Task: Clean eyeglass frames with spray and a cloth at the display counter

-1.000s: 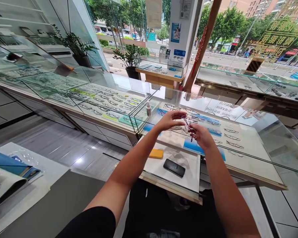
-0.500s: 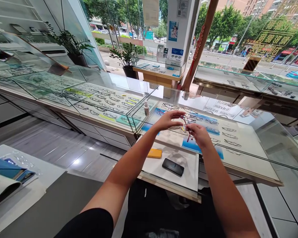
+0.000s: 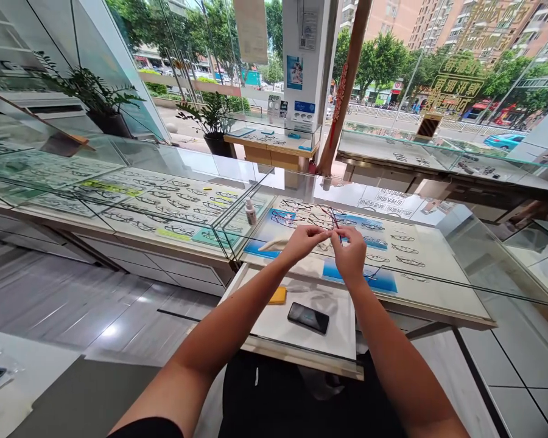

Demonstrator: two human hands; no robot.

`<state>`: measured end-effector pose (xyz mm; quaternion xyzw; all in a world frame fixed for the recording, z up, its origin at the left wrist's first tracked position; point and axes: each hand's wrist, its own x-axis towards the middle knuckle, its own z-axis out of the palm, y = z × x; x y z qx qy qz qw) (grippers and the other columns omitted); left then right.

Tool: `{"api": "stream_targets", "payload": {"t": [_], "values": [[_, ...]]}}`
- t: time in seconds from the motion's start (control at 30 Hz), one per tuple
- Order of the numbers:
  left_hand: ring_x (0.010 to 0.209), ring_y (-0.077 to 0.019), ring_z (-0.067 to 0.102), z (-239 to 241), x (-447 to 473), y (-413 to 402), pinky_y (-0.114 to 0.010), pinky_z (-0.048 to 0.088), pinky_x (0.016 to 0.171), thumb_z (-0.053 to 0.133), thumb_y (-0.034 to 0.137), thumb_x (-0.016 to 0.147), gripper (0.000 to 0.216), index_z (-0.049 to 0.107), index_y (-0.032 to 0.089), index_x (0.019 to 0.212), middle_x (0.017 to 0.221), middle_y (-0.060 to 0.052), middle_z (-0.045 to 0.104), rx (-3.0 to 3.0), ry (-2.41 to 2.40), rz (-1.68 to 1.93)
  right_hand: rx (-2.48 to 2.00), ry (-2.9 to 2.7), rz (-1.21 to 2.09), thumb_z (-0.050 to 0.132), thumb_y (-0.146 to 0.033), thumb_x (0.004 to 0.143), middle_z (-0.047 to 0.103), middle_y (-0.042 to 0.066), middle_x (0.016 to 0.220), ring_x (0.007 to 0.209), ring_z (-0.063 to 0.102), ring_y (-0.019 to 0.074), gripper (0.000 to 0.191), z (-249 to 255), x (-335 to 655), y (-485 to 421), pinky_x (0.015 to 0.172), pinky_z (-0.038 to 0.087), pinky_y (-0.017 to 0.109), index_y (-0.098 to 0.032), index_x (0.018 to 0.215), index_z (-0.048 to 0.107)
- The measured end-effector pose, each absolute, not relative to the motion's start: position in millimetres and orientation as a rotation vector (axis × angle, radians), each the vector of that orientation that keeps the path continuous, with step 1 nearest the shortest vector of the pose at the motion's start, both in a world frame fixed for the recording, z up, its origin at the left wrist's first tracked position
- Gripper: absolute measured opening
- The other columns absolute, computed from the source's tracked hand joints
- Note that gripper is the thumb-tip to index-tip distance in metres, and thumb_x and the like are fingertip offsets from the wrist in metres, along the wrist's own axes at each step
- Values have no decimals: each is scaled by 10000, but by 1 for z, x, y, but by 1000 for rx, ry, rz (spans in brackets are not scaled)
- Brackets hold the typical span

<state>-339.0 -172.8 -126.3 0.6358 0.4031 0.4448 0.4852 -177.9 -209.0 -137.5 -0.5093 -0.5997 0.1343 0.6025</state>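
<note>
Both of my hands meet over the glass display counter [image 3: 442, 277], fingertips almost touching. My right hand [image 3: 351, 255] is closed on a pair of eyeglasses [image 3: 333, 217], whose thin dark-red temples stick up beyond the fingers. My left hand [image 3: 301, 244] is pinched against the same glasses; the lenses are mostly hidden by my fingers. A pale, cloth-like piece [image 3: 274, 244] pokes out to the left of my left hand. Below my hands, a black phone [image 3: 308, 317] and a yellow case [image 3: 277, 296] lie on a white pull-out drawer [image 3: 340, 347].
A small white spray bottle [image 3: 251, 212] stands on the glass just beyond my left hand. Rows of eyeglass frames [image 3: 178, 198] lie inside the glass cases. A potted plant [image 3: 219, 143] and a wooden post [image 3: 342, 91] stand farther back.
My hands have come together, and the left has gone from spread fingers to a pinch. The glasses are turned so their temples point upward. The view has shifted right and tilted slightly up.
</note>
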Motion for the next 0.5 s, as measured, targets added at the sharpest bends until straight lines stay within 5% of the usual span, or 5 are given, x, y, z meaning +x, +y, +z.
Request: {"api": "stream_targets", "payload": {"t": [0.3,0.5], "values": [[555,-78,400,-125,-340,-170,-253,332,533,963,649,557,562,788,173,798,627,23,550,1222,932,1044,-1258,-1557,170,596,-356,1000,780,112,1212,1162,635,333,225,-140,-190,-216,1072,422,493,-255,1085,778],[599,-81,291,-119,-343,-167,-268,244,548,1007,580,531,540,787,167,800,574,64,390,1298,1010,1181,-1284,-1416,231,608,-423,1006,729,125,975,859,648,276,259,-124,-162,-212,788,477,411,-176,1060,661]]}}
